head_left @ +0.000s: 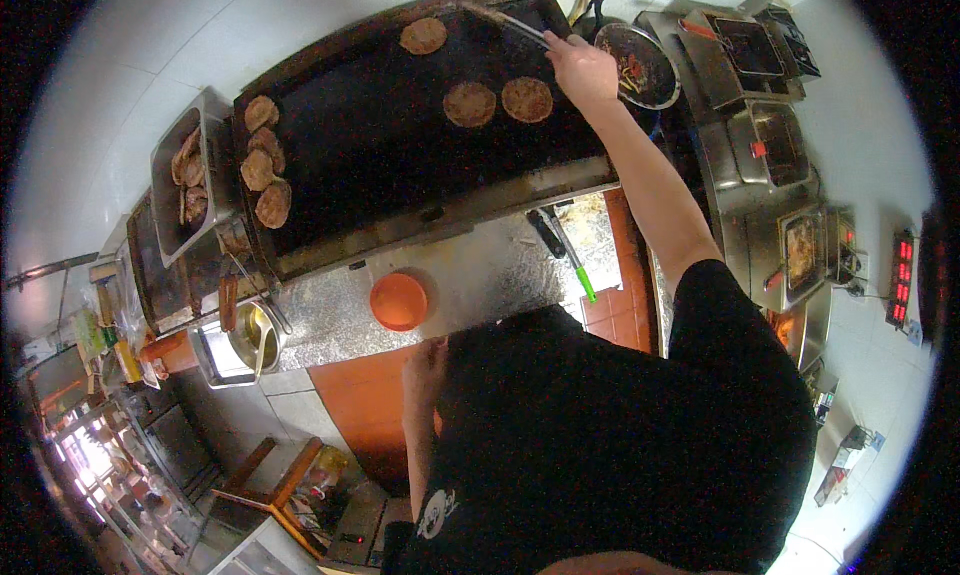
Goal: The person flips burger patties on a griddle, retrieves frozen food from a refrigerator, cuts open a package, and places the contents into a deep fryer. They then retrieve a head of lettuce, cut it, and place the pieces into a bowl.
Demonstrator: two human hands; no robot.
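My right hand (585, 70) is closed around the handle end of metal tongs (515, 25). Their far end reaches over the back edge of a dark flat griddle (350, 125). Just left of the tips lies a browned patty (423, 36). Two more patties, a left one (469, 105) and a right one (527, 100), lie side by side nearer to me. Several browned pieces (258, 169) line the griddle's left edge. My left forearm (421, 415) is at my side by the counter; the fingers of my left hand (432, 353) cannot be made out.
A frying pan (660, 97) with food scraps stands right of the griddle, beside fryers with baskets (778, 140). An orange bowl (398, 302) and green-tipped tongs (568, 250) lie along the front counter. At left are a metal tray of meat (207, 125) and a pot (262, 320) with a ladle.
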